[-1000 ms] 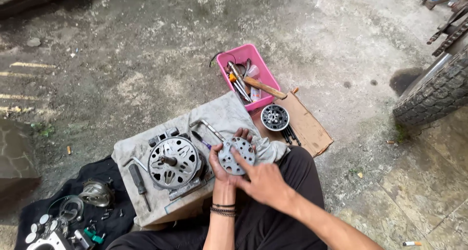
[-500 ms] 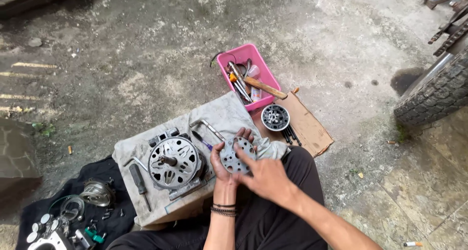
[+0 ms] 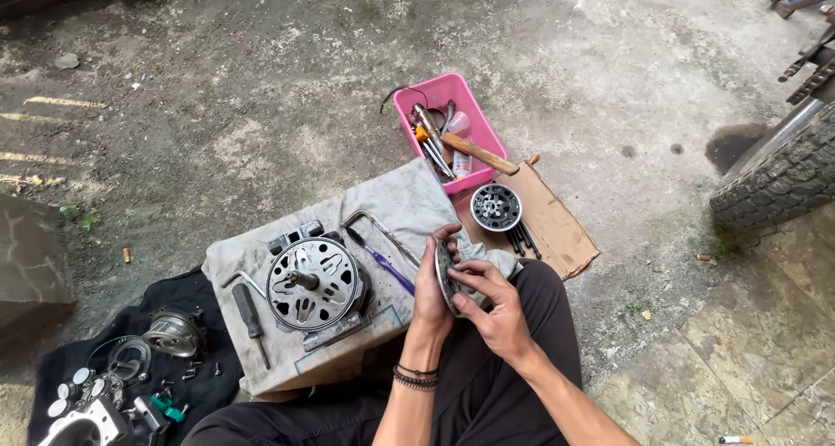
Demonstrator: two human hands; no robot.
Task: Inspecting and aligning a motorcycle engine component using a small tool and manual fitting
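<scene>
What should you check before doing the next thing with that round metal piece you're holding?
1. Round metal plate held in both hands: ok. The left hand is behind it and the right hand is in front.
2. Plate facing the camera: not ok, it is turned edge-on.
3. Motor housing steady on the grey cloth: ok.
4. Purple-handled tool close by: ok, it lies on the cloth beside the hands.
5. Black bolts kept together: ok, on the cardboard.
6. Plate free of damage: cannot tell.
</scene>
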